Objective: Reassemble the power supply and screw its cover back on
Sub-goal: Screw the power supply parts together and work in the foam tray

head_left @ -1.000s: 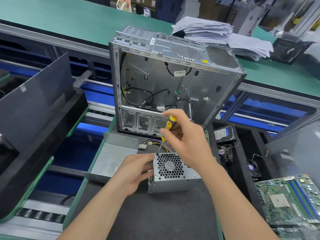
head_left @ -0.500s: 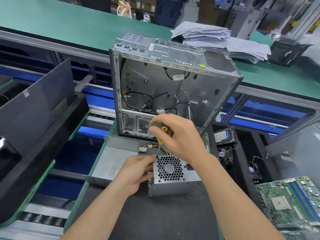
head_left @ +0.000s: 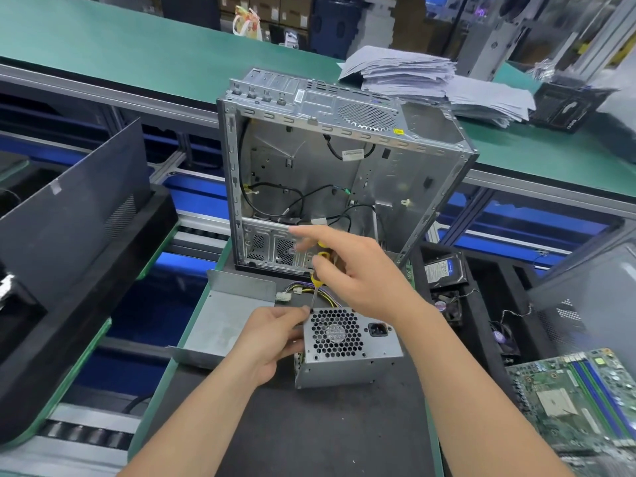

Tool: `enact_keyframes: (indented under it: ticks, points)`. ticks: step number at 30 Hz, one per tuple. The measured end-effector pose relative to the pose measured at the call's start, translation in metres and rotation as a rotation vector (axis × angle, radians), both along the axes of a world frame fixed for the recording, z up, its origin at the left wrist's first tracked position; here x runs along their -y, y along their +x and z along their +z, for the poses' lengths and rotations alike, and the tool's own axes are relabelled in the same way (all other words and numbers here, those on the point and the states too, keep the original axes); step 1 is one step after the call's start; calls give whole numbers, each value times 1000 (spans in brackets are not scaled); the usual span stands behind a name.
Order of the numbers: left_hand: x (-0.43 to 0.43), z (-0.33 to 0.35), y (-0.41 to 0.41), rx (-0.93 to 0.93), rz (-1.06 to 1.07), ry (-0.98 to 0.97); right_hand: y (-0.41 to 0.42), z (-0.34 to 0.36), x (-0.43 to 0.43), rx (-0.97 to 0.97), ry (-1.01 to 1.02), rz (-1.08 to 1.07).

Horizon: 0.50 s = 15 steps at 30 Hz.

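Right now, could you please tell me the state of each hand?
Left hand: holds the power supply by its left edge.
Right hand: grips the screwdriver, its tip at the power supply's top-left corner.

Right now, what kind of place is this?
Likely a PC assembly or repair line: a long green bench, a stripped computer case, a bare motherboard and a roller conveyor.

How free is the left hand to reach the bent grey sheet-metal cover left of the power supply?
Probably yes: the bent grey sheet-metal cover lies uncovered beside the left hand. But that hand grips the silver power supply box while the right hand drives a yellow-handled screwdriver, so it must let go first.
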<state>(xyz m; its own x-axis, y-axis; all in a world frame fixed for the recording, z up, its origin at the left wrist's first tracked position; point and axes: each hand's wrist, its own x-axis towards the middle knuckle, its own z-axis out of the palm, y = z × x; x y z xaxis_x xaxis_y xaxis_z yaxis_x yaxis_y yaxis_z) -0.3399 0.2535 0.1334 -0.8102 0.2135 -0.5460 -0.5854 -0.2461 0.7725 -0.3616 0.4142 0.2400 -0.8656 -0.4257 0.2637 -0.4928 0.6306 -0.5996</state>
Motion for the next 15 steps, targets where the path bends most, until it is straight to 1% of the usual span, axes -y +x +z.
enact_keyframes:
  ticks: [2, 5, 7, 9, 11, 12, 13, 15]
  points:
    - [0, 1, 0, 0, 5, 8, -1, 2, 0, -81, 63, -30]
    - [0, 1, 1, 4, 14, 9, -1, -1, 9, -217, 102, -169]
    - [0, 1, 1, 6, 16, 9, 0, -4, 11, -228, 79, -216]
    - [0, 1, 1, 5, 18, 7, 1, -5, 8, -135, 24, -158]
    - [0, 1, 1, 3, 15, -1, 3, -5, 2, 62, -60, -20]
    - [0, 2, 1, 2, 14, -2, 4, -5, 0, 130, -85, 24]
    - [0, 2, 1, 3, 14, -2, 5, -6, -2, 152, -92, 44]
    - [0, 2, 1, 4, 12, -2, 3, -9, -3, 90, -79, -6]
